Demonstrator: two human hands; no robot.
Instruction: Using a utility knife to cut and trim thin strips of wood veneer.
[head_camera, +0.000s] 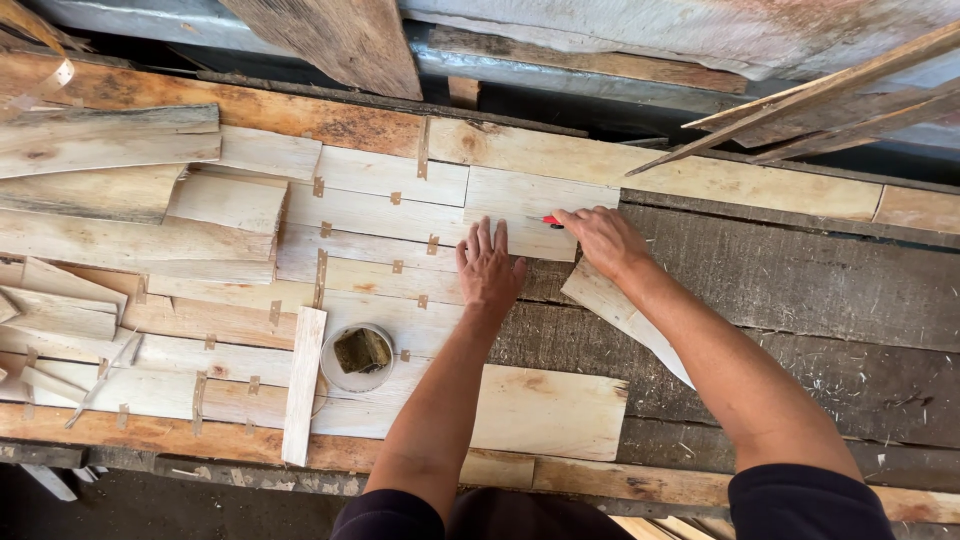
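The left hand (488, 268) presses flat, fingers spread, on pale veneer sheets (400, 215) mid-bench; the right hand (603, 238) pinches a red pencil (552, 221) at the sheets' right edge. If the unsteadied sheet slides, the mark likely strays

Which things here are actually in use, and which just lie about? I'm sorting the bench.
In use: left hand flat on pale veneer sheet; right hand holding red tool.

Lying about: round tin, loose wood strip, stacked offcuts, curved veneer piece.
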